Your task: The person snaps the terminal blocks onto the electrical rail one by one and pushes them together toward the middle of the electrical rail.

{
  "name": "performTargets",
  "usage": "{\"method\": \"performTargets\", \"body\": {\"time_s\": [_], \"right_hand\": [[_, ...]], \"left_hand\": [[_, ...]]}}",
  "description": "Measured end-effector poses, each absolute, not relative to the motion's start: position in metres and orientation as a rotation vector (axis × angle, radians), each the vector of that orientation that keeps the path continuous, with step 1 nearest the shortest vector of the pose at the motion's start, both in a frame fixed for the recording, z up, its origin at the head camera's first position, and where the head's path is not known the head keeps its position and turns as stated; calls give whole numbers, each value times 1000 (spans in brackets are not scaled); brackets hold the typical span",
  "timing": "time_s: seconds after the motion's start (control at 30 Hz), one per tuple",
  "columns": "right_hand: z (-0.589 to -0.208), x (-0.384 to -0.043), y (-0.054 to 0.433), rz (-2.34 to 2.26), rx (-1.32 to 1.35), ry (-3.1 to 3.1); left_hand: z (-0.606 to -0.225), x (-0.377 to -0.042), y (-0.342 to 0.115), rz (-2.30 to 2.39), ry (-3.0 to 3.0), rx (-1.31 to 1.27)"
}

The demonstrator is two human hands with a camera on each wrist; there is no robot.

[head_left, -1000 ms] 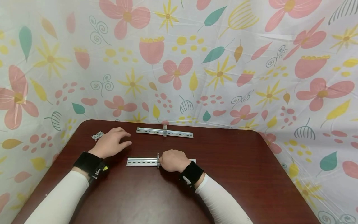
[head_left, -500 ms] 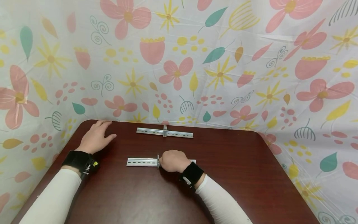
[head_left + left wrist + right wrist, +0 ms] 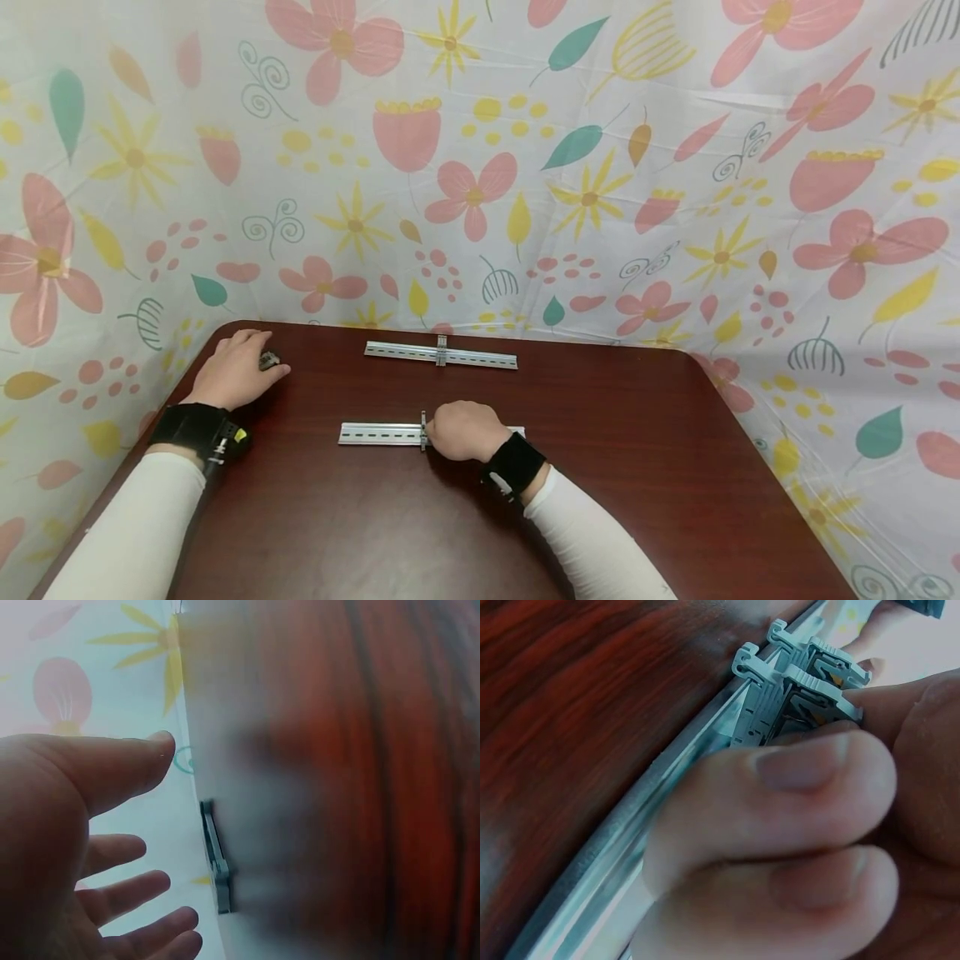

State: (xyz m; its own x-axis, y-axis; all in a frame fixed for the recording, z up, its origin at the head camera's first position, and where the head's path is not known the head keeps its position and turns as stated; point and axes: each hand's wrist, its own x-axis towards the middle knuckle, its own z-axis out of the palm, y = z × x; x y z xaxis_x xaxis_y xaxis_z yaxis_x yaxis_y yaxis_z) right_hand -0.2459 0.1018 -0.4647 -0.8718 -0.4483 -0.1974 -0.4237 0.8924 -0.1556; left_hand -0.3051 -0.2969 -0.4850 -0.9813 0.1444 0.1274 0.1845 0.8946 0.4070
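In the head view my left hand [image 3: 232,373] is at the table's far left corner, fingers spread and thumb apart. Between its thumb and fingers lies a small grey DIN-rail terminal block [image 3: 270,360]. The left wrist view shows that terminal block [image 3: 216,862] on the table, apart from the fingertips. My right hand [image 3: 467,431] grips a slotted metal DIN rail [image 3: 381,434], fingers curled round it. Grey terminal blocks [image 3: 799,686] sit on that rail right beside the hand; the right wrist view shows two. The right palm hides much of the rail's right half.
A second slotted DIN rail [image 3: 480,359] lies farther back, with grey blocks [image 3: 442,350] clipped across its middle. The dark red-brown table [image 3: 637,467] ends at a flower-patterned curtain [image 3: 480,183] behind and at the sides.
My left hand has moved left and away from the near rail, over to the loose terminal block, covering it midway. My right hand has kept its place on the rail.
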Motion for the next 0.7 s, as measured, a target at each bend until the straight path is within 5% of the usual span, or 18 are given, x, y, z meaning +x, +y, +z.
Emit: {"method": "performTargets", "body": {"time_s": [0.7], "right_hand": [[-463, -246, 101, -150, -645, 2821]], "left_hand": [[-489, -306, -311, -613, -3009, -298]]}}
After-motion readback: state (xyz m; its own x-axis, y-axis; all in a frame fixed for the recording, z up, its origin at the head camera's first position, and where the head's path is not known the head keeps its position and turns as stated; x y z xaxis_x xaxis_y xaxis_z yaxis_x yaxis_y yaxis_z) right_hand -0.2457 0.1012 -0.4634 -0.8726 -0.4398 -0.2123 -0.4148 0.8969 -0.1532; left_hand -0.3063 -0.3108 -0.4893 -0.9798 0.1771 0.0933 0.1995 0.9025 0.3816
